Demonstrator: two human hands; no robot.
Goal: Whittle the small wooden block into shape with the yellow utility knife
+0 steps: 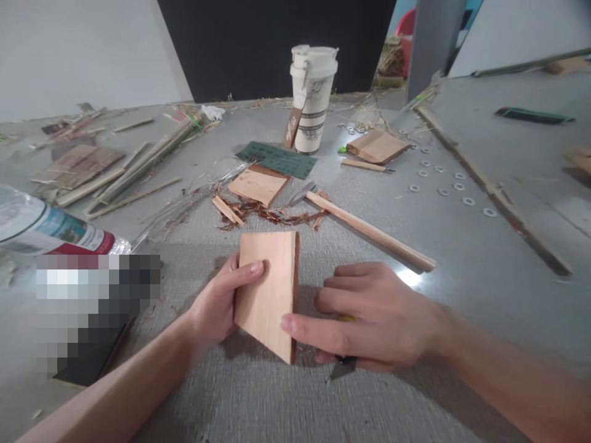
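My left hand (226,298) grips a pale wooden board (268,289) by its left edge, thumb flat on the face, and holds it tilted up above the cloth-covered table. Dark bark lines the board's right edge. At that edge, the extended index finger of my right hand (364,314) touches the face. Its other fingers are curled round a utility knife (344,366), mostly hidden; a pointed blade and bits of black and yellow show below and between the fingers. Beyond the board lie bark shavings (272,215) and a smaller wooden piece (258,184).
A wooden-handled tool (369,231) with a metal head lies ahead right. Behind are green sandpaper (277,160), a white cup (314,98) and another wood slab (378,146). Several washers (443,192) lie near a long strip (494,191). A plastic bottle (60,224) is at left.
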